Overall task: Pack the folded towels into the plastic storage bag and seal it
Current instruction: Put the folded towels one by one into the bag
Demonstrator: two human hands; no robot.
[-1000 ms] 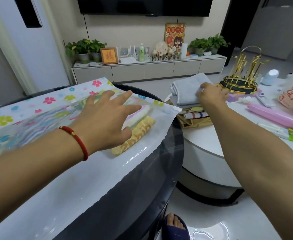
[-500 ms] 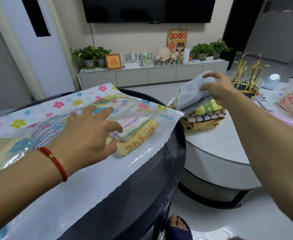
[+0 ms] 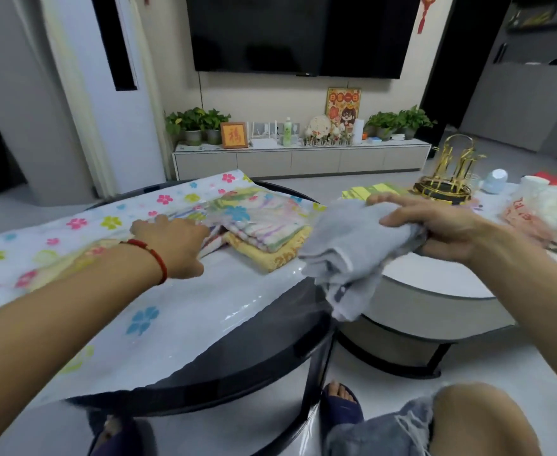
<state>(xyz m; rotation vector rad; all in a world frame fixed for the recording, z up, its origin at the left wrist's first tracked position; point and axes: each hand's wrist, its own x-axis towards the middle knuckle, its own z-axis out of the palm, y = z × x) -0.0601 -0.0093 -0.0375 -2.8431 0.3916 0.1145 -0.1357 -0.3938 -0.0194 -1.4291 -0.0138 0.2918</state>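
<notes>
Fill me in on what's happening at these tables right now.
A person is packing towels into a flowered plastic storage bag lying on the dark round table. The left hand is at the bag's opening, beside the striped towel and yellow towel at its mouth. The right hand holds a grey towel in the air between the two tables, its end drooping. The bag is not sealed.

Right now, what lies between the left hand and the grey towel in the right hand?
In the head view, a striped towel stacked on a yellow towel lies between the left hand and the grey towel.
</notes>
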